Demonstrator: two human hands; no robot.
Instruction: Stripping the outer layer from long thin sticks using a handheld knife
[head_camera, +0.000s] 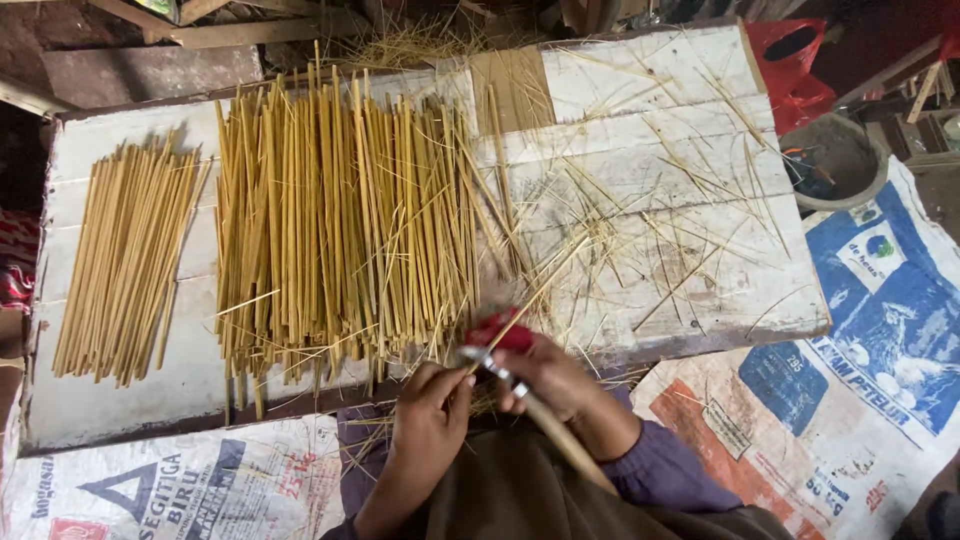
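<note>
At the near edge of the whitewashed wooden board (700, 140), your left hand (430, 405) pinched the lower end of a thin yellow bamboo stick (540, 288), fingers closed. Your right hand (555, 380) was wrapped around a wooden-handled knife (545, 425), beside a red piece (cloth or handle, I could not tell). You seemed to be shaving that stick. A wide spread of long yellow sticks (340, 220) lay ahead, a tidy shorter bundle (125, 260) far left, thin shavings (680, 230) right. Finishing likely called for steady strokes along the stick.
</note>
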